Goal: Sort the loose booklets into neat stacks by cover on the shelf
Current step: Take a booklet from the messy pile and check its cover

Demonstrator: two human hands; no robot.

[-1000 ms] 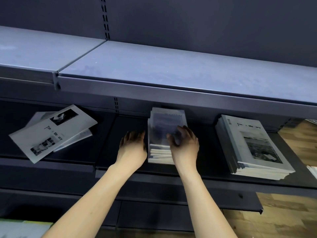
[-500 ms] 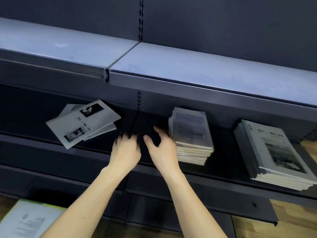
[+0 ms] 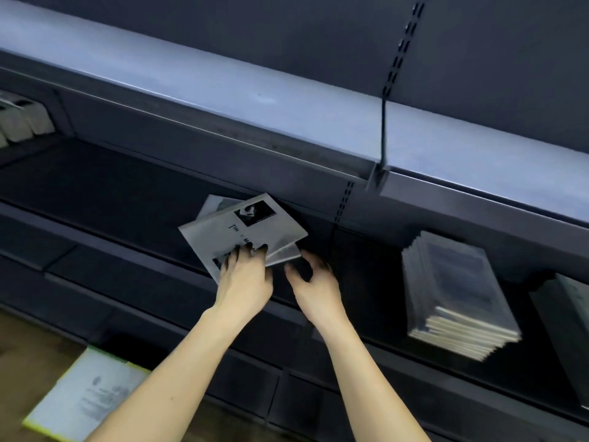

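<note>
Booklets [image 3: 242,232]: two loose, left hand [image 3: 245,282] fingers flat on top; right hand [image 3: 315,290] spread, holding nothing.

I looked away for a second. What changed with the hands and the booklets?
Both hands left the squared middle stack and moved left. The left hand now rests fingers on the loose booklets; the right hand hovers open beside them. The booklets and the stack lie as before.

The left hand [image 3: 245,279] covers the lower text of the top booklet [image 3: 242,232]; another booklet beneath shows only edges. Far right of the hands, a stack [image 3: 573,333] is cut off.
</note>
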